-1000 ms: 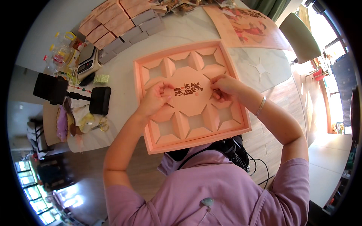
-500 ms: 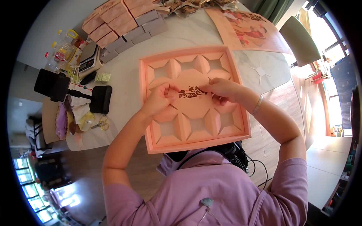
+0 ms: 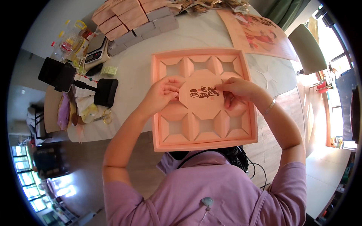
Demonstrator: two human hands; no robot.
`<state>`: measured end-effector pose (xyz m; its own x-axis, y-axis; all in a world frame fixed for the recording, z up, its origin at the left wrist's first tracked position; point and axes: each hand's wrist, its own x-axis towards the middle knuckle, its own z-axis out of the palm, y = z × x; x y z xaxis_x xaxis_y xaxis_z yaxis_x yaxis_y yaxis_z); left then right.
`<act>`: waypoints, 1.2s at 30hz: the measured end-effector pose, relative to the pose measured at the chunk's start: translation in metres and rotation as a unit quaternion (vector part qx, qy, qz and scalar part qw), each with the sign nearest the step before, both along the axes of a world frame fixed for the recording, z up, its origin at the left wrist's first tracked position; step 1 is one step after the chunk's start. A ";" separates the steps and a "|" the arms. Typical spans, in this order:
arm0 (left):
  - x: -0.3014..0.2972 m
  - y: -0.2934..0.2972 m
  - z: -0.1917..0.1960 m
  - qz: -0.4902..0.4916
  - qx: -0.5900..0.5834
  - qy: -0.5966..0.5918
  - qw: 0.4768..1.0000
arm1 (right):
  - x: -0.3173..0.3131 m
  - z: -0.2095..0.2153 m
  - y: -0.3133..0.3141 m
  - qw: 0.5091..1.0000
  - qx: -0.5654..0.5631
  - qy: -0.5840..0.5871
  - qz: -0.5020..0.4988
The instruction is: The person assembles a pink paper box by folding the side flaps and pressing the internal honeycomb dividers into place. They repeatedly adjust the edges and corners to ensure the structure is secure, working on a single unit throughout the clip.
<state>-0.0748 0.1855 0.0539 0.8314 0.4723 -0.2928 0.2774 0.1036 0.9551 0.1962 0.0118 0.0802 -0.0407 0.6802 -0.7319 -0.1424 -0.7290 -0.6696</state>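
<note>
A shallow pink box (image 3: 155,128) lies at the table's near edge, sticking out over it. It holds a pink cardboard insert (image 3: 190,115) with square openings around an octagonal middle panel bearing dark brown lettering. My left hand (image 3: 161,94) has its fingers bent around the left edge of that panel, some fingertips tucked out of sight. At the opposite edge, my right hand (image 3: 237,91) pinches the panel with thumb and index finger, its other fingers curled below.
Stacked pink and grey boxes (image 3: 130,20) stand at the back left. A kitchen scale (image 3: 96,52), a black phone stand (image 3: 105,92) and scissors (image 3: 106,116) lie along the left side. A pink printed bag (image 3: 260,35) lies at the back right, with a white star-shaped cutout (image 3: 267,77) nearer.
The whole view has shifted, so the box appears further right. My hands have moved slightly apart along the panel, and my left fingers now sit at its left edge.
</note>
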 end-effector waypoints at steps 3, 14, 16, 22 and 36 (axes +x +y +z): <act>0.005 -0.004 0.005 -0.005 -0.033 0.008 0.999 | 0.005 -0.002 0.002 0.997 0.010 -0.056 0.052; 0.006 -0.022 0.025 0.001 0.251 0.135 0.959 | -0.009 0.006 -0.011 0.919 0.096 -0.347 0.162; 0.006 -0.021 0.017 0.001 0.263 0.123 0.957 | -0.011 0.002 -0.012 0.931 0.102 -0.323 0.138; 0.006 -0.014 0.009 0.029 0.114 0.084 0.989 | -0.017 0.003 -0.014 0.956 0.115 -0.258 0.085; 0.008 -0.014 -0.009 0.045 -0.023 0.057 0.997 | -0.019 -0.010 -0.015 0.962 0.142 -0.228 0.055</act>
<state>-0.0669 0.1711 0.0453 0.7463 0.5269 -0.4067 0.3719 0.1767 0.9113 0.1772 -0.0035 0.0703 0.1573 0.8649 -0.4767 0.2801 -0.5019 -0.8183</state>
